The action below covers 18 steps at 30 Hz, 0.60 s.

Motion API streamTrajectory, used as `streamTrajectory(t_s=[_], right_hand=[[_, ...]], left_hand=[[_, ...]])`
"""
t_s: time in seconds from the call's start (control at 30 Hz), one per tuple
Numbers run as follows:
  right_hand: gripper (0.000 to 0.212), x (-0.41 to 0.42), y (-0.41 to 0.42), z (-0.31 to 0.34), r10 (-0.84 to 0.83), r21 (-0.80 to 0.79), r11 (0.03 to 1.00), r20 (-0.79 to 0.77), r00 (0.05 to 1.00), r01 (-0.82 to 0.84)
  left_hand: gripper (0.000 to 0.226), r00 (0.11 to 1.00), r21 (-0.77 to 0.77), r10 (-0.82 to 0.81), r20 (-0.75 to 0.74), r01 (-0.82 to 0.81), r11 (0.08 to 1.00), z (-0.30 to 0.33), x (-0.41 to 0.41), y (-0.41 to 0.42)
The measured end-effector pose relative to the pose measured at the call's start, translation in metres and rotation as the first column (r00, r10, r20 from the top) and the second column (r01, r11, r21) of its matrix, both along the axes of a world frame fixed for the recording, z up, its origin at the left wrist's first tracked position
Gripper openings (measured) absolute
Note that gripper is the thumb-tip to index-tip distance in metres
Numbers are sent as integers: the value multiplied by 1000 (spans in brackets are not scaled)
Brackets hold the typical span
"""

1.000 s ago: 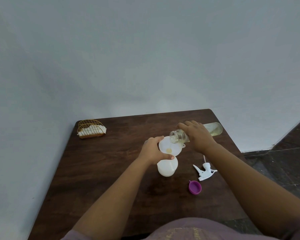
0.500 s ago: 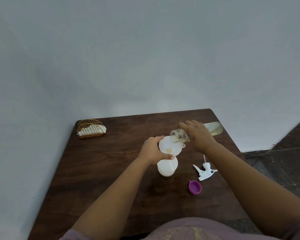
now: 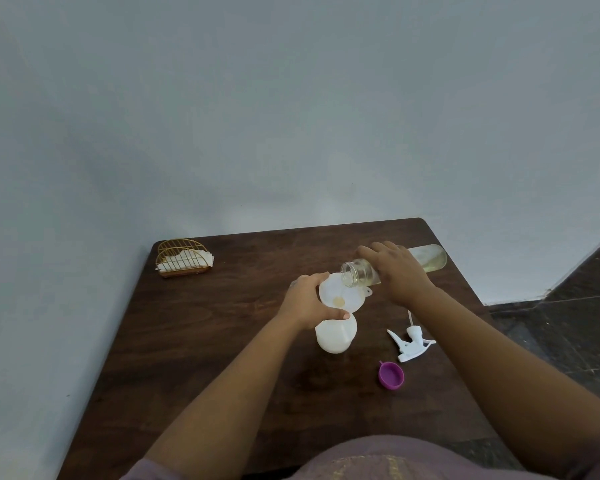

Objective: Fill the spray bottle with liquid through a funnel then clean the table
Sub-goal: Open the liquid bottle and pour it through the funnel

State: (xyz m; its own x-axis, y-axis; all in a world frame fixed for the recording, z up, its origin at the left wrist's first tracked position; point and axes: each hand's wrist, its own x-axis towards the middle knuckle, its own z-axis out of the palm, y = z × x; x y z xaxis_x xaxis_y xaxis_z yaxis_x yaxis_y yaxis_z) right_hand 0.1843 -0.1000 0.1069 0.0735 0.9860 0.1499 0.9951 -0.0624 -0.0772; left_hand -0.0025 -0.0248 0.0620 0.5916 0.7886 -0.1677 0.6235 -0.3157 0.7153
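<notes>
A white spray bottle [image 3: 336,336] stands on the dark wooden table [image 3: 201,327] with a white funnel [image 3: 340,295] in its neck. My left hand [image 3: 303,299] grips the funnel's rim from the left. My right hand [image 3: 397,271] holds a clear glass bottle [image 3: 426,259] of pale yellow liquid, tipped nearly flat, its open mouth over the funnel. A little yellow liquid shows at the funnel's bottom. The white spray trigger head [image 3: 411,342] lies on the table to the right of the spray bottle.
A purple cap [image 3: 391,374] lies near the trigger head, toward me. A gold wire holder with white napkins [image 3: 183,259] sits at the table's far left corner. The wall runs behind and to the left; dark floor lies beyond the right edge.
</notes>
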Motion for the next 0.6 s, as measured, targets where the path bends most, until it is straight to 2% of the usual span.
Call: streamTrajectory(t_s=[0.6], right_hand=[[48,1,1,5,-10,16,1000,14,1000,9]], left_hand=[[99,1000,2,4,-11,-4,1000,1,0,0]])
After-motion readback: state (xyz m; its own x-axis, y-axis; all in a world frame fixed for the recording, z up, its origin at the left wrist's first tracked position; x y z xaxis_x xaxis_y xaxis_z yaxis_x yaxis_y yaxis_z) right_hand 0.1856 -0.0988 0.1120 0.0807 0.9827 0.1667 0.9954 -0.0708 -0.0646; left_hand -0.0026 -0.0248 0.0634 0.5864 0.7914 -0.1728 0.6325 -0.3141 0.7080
